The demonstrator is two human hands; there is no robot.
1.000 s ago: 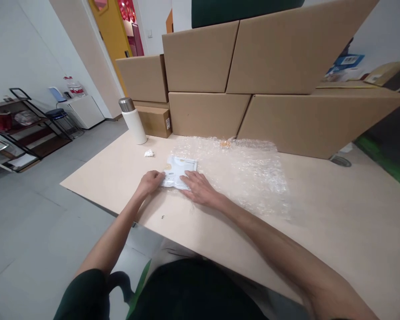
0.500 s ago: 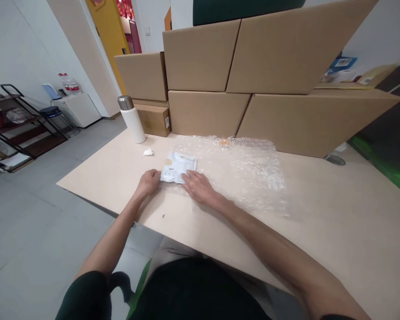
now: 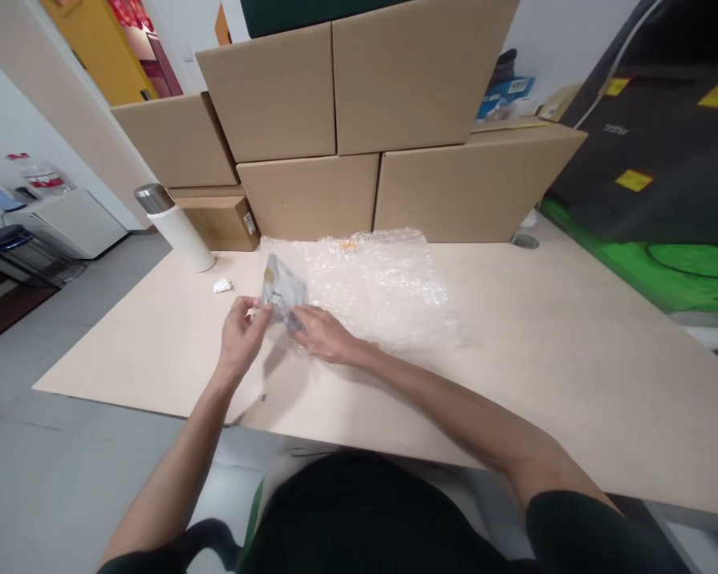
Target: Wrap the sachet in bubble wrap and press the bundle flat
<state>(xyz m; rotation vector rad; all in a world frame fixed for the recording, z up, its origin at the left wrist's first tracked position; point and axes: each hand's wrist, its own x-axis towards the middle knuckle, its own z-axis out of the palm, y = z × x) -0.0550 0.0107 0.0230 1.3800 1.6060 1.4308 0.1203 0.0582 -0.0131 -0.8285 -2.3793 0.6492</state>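
Observation:
A flat white packet (image 3: 283, 288) with printing on it is tilted up off the table, its far edge raised. My left hand (image 3: 243, 331) pinches its left near corner between thumb and fingers. At the near right edge, my right hand (image 3: 321, 333) has its fingers closed on the packet, the thumb mostly hidden. Under and to the right of it lies a sheet of clear bubble wrap (image 3: 383, 291), spread flat on the wooden table (image 3: 544, 359). The packet's underside is out of sight.
Large cardboard boxes (image 3: 308, 199) are stacked along the table's back edge. A white bottle with a steel cap (image 3: 183, 235) stands at the back left, near a small crumpled white scrap (image 3: 222, 285). A clear roll of tape (image 3: 525, 240) seems to lie by the right box.
The packet has gone from lying flat to tilted up, its left near corner now pinched by my left hand. My right hand has closed on its edge. The view has turned right.

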